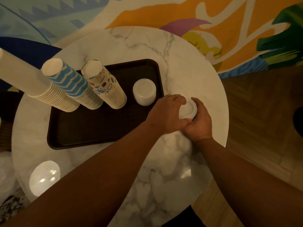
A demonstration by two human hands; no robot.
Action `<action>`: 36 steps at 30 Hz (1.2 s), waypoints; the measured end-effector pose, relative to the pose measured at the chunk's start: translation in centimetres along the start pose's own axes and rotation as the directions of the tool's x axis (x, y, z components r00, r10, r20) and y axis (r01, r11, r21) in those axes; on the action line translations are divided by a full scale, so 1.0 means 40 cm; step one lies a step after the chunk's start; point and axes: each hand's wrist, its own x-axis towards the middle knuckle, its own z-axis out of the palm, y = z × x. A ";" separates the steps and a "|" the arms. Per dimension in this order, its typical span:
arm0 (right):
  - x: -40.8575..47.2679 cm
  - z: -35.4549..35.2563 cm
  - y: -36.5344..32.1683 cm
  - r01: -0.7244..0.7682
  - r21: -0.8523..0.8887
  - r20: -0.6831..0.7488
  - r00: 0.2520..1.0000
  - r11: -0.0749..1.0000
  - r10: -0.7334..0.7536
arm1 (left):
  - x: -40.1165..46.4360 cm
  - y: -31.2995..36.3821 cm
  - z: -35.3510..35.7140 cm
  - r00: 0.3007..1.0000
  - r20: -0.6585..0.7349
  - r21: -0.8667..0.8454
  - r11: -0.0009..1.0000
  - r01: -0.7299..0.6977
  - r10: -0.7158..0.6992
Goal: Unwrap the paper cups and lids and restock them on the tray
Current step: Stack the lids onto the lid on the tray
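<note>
A dark brown tray [85, 128] lies on the round marble table [147, 46]. On its far side stand three tall stacks of upturned paper cups: plain white [24, 76], blue zigzag [68, 81] and cartoon-print [103, 82]. A short stack of white lids [144, 92] sits at the tray's far right corner. My left hand [165, 113] and my right hand [200, 120] together grip a second stack of white lids [187, 109], just right of the tray. One clear lid [176, 87] lies on the marble beyond my hands.
A wrapped, shiny white round pack [44, 177] sits at the table's near left edge. Crumpled plastic [6, 174] shows at the far left below the table. A colourful painted wall stands behind, and wooden floor [262, 112] lies to the right.
</note>
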 end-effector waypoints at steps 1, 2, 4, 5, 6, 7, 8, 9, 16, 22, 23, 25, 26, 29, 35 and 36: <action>0.000 0.000 0.000 0.008 -0.014 0.000 1.000 1.000 -0.008 | -0.004 -0.001 -0.001 1.000 -0.013 -0.008 1.000 0.001 -0.001; 0.000 -0.001 0.002 0.014 -0.030 0.000 1.000 0.999 -0.014 | -0.008 -0.002 -0.003 0.999 -0.032 -0.023 1.000 0.003 -0.004; 0.001 -0.003 0.004 0.030 -0.077 0.002 1.000 0.997 -0.030 | -0.016 -0.007 -0.012 0.995 -0.097 -0.056 0.998 0.010 -0.015; 0.003 -0.004 0.006 0.045 -0.111 0.003 0.999 0.993 -0.045 | -0.017 -0.016 -0.019 0.987 -0.157 -0.064 0.998 0.021 -0.031; 0.004 -0.005 0.010 0.059 -0.142 0.005 0.998 0.988 -0.059 | -0.017 -0.028 -0.029 0.972 -0.228 -0.067 0.997 0.049 -0.063; 0.005 -0.005 0.013 0.064 -0.162 0.007 0.998 0.985 -0.063 | -0.015 -0.044 -0.042 0.949 -0.292 -0.066 0.993 0.103 -0.118; 0.005 -0.006 0.016 0.065 -0.174 0.008 0.998 0.983 -0.065 | -0.012 -0.064 -0.057 0.922 -0.343 -0.054 0.984 0.170 -0.178; 0.005 -0.006 0.018 0.070 -0.182 0.009 0.998 0.981 -0.070 | -0.007 -0.086 -0.072 0.895 -0.382 -0.033 0.971 0.235 -0.230; 0.005 -0.003 0.018 0.078 -0.197 0.003 0.997 0.977 -0.079 | 0.008 -0.170 -0.082 0.868 -0.284 0.060 0.896 0.440 -0.408; 0.006 -0.003 0.020 0.075 -0.207 0.007 0.997 0.976 -0.075 | 0.007 -0.159 -0.081 0.890 -0.252 0.103 0.904 0.415 -0.380; 0.005 -0.004 0.019 0.076 -0.205 0.007 0.997 0.976 -0.077 | 0.007 -0.160 -0.081 0.898 -0.238 0.125 0.906 0.405 -0.369; 0.005 -0.004 0.018 0.079 -0.203 0.006 0.997 0.976 -0.080 | 0.007 -0.161 -0.083 0.906 -0.213 0.152 0.904 0.401 -0.366; 0.006 -0.004 0.018 0.079 -0.202 0.005 0.997 0.976 -0.080 | 0.009 -0.162 -0.084 0.905 -0.203 0.158 0.900 0.407 -0.373; 0.004 -0.004 0.017 0.079 -0.200 0.004 0.997 0.977 -0.079 | 0.010 -0.158 -0.086 0.895 -0.190 0.162 0.886 0.435 -0.404; 0.003 -0.006 0.009 0.060 -0.181 0.016 0.998 0.982 -0.058 | 0.007 -0.060 -0.047 0.976 -0.213 0.020 0.998 0.055 -0.049; 0.001 -0.005 0.007 0.054 -0.158 0.015 0.998 0.986 -0.053 | 0.008 -0.039 -0.034 0.995 -0.095 -0.010 1.000 0.005 -0.006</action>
